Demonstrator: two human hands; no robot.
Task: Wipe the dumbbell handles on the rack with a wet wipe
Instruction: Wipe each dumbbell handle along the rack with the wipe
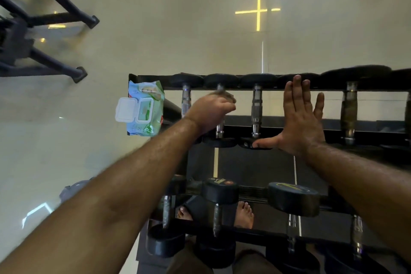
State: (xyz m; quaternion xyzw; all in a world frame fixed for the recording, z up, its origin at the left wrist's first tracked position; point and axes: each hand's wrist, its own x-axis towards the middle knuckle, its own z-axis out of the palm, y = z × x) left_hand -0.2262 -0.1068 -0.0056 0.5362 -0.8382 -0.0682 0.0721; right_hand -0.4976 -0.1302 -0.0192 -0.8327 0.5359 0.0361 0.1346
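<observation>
The top tier of the black rack [375, 134] holds a row of dumbbells with chrome handles. My left hand [211, 111] is closed around the second dumbbell handle [220, 128] from the left and is motion-blurred. A greyish smear at its fingertips may be a wipe, but I cannot tell. My right hand [302, 118] is flat and open over the fourth dumbbell, fingers on the far head and thumb by the near head of the third dumbbell [256, 107]. A green wet wipe pack [144, 109] with its white lid flipped open lies on the rack's left end.
A lower tier holds larger dumbbells [293, 198]. My bare feet [244, 214] show on the floor beneath the rack. Dark legs of a gym machine [60, 0] stand at the upper left on the glossy pale floor. Another taped-handle dumbbell [348, 113] sits to the right.
</observation>
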